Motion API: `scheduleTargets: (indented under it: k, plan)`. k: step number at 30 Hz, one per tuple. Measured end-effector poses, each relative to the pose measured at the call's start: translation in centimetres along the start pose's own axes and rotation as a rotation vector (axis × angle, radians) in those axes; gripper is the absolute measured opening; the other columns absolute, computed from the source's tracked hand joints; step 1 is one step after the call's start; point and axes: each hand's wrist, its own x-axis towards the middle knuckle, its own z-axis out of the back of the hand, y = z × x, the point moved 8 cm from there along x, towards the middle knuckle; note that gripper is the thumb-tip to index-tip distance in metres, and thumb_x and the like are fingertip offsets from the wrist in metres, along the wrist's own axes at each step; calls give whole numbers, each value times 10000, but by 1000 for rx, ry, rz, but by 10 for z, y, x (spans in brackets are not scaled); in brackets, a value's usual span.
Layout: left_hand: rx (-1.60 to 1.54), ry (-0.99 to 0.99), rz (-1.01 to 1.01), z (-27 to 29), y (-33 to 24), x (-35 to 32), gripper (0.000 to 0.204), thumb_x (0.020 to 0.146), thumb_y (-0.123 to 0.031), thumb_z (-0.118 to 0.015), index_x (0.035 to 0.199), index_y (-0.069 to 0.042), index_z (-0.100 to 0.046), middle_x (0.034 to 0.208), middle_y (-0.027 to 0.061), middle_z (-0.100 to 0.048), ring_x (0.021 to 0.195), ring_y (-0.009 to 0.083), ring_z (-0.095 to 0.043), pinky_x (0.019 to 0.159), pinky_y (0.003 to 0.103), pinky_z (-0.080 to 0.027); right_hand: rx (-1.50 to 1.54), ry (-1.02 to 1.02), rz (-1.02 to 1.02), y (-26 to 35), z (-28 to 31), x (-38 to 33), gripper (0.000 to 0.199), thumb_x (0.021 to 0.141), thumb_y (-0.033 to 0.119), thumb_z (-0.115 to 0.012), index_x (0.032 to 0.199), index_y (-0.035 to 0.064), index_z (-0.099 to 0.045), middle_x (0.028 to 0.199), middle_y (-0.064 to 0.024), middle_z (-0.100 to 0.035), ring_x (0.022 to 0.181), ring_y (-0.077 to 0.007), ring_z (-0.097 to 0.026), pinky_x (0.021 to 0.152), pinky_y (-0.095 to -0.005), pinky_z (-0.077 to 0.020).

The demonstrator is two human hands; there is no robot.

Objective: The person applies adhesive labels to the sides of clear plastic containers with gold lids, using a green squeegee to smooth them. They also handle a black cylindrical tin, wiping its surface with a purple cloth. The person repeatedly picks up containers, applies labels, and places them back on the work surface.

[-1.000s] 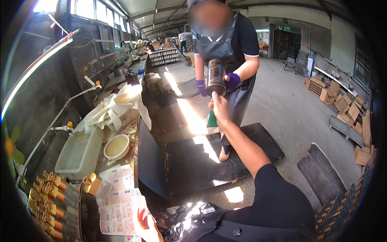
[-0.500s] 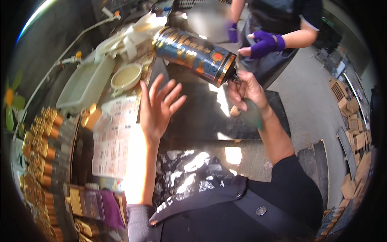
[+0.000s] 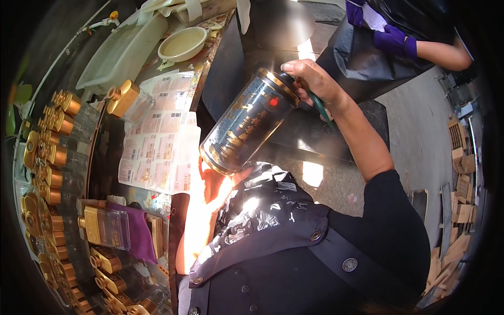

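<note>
1. Here's the dark, glossy cylinder with gold bands and gold decoration [image 3: 251, 121], tilted in front of the person's body, upper end toward the right.
2. Up top, the right hand [image 3: 315, 81] has it: fingers clamped on the narrow black end, with a thin green flap-like piece [image 3: 317, 107] hanging beside the palm.
3. Down below, the left hand [image 3: 215, 191] is at the lower rim, washed out by sunlight; whether its fingers grip or merely support, I can't tell.
4. Just left, printed pinkish paper sheets [image 3: 157, 136] cover part of the stained table [image 3: 207, 52], a clear bottle with a gold top [image 3: 126, 102] beside them.
5. Nearer the body, a purple cloth [image 3: 139, 233] lies beside another clear, flat-sided bottle with a gold top [image 3: 107, 227].
6. Farther along sit a round cream bowl [image 3: 182, 44] and a translucent white tub [image 3: 123, 52].
7. Across the way, a co-worker's purple-gloved hand [image 3: 392, 41] meets a small white object [image 3: 373, 18].
</note>
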Motion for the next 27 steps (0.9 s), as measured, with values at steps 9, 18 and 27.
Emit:
scheduleTargets:
  k: [9,18,27]
  plan:
    - [-5,-37,10,11,-3,-2,610,933,-514,-452,1252,3,-508,1179,205,-569,1027,358,-594,952,603,-436,-32,118,171,-2,-16,39,330,874,346,-536,642,127,-453,521,44,-391,427,-37,-362,393,-196,-282]
    - [-37,-17,33,11,-2,5,611,930,-515,-452,1248,4,-510,1171,206,-572,1025,361,-595,945,593,-445,3,44,110,-26,-12,64,377,910,379,-540,636,127,-487,511,56,-415,441,-39,-403,422,-203,-298]
    - [-87,7,64,-3,6,10,613,928,-517,-453,1244,5,-512,1163,207,-575,1023,364,-596,939,583,-453,-172,66,214,-22,-25,83,369,943,399,-550,787,79,-650,700,31,-595,639,-26,-537,581,-205,-430]
